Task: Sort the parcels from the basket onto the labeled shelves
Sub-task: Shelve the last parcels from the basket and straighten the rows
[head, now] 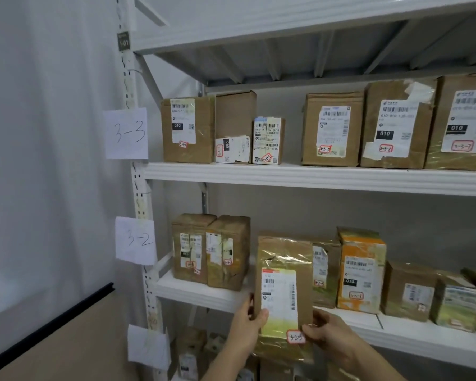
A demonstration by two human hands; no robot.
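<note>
Both hands hold one taped brown parcel (285,287) upright, in front of the 3-2 shelf (204,296) edge; left hand (249,323) grips its lower left side, right hand (323,332) pinches the lower right corner by the red-bordered sticker (296,336); other parcels (210,251) stand on that shelf behind it

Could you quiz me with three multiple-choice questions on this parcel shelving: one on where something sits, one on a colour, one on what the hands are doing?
1. The handwritten paper sign "3-3" hangs on:
A. the rack's left post
B. a box
C. the ceiling

2. The bright box on the "3-2" shelf is:
A. blue
B. orange
C. black

3. The tape-wrapped brown cardboard parcel is:
A. lying on the floor
B. held by both hands
C. stacked on top

Answers: 1 A, it hangs beside the upper shelf. 2 B, its sides are orange. 3 B, left hand and right hand grip its lower edges.
</note>
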